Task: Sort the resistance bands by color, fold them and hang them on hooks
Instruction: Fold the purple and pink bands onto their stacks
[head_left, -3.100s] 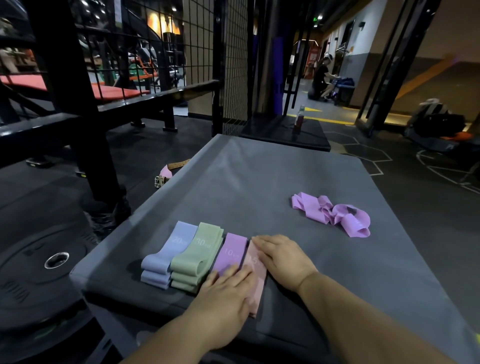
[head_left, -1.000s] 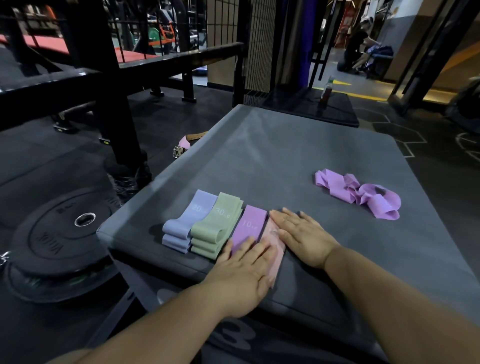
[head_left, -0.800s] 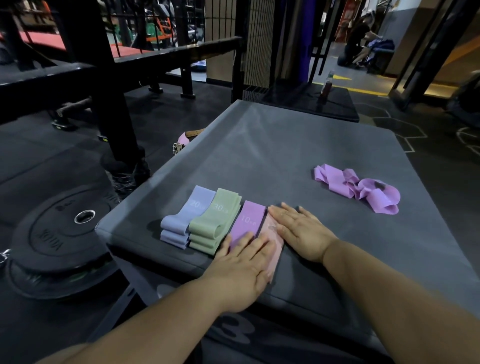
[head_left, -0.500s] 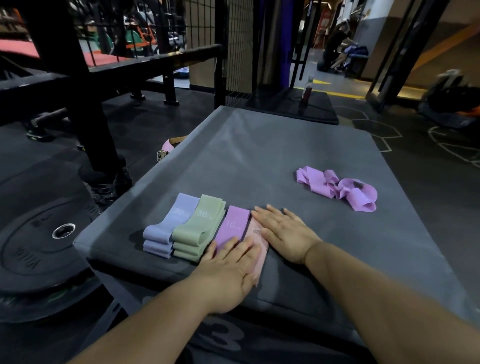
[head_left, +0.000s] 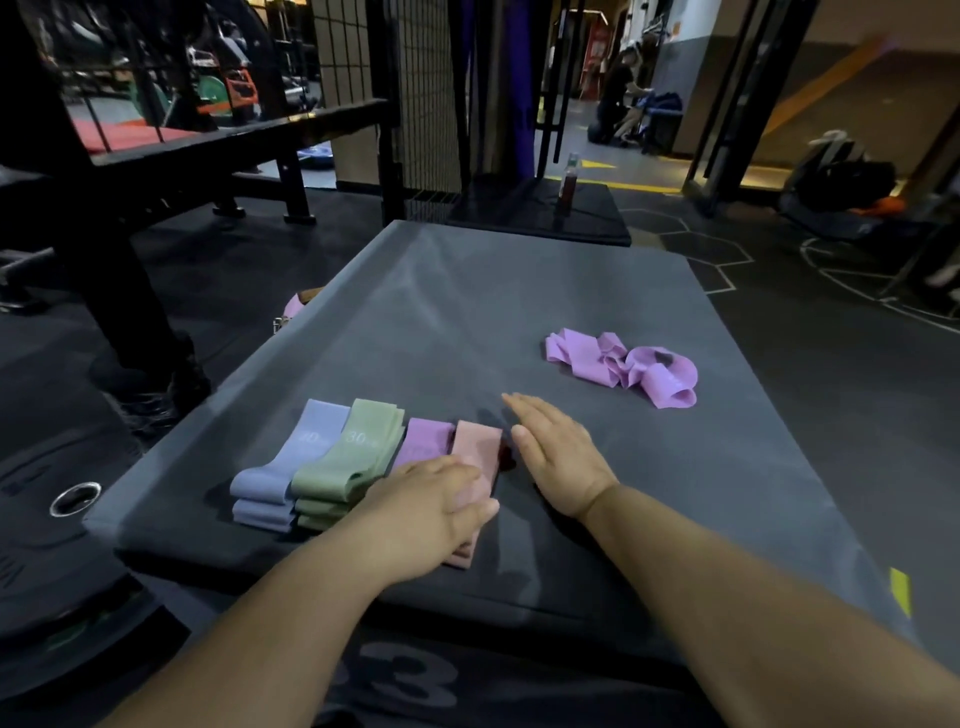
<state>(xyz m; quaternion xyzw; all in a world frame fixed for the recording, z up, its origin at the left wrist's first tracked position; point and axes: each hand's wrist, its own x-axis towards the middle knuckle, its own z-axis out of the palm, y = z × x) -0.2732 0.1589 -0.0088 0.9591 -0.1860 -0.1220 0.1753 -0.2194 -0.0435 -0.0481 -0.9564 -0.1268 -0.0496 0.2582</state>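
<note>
Right hand (head_left: 563, 462) is lifting off the folded pale-pink elastic band (head_left: 478, 441), grip flat, empty; left hand (head_left: 431, 504), flat-fingered, is pressing it at the grey tabletop's (head_left: 467, 322) near edge; unpressed, its fold may be springing open.

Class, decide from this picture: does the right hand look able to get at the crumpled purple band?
Probably yes. The right hand is open and holds nothing, and only bare mat lies between it and the crumpled purple band, which sits ahead and to its right.
</note>
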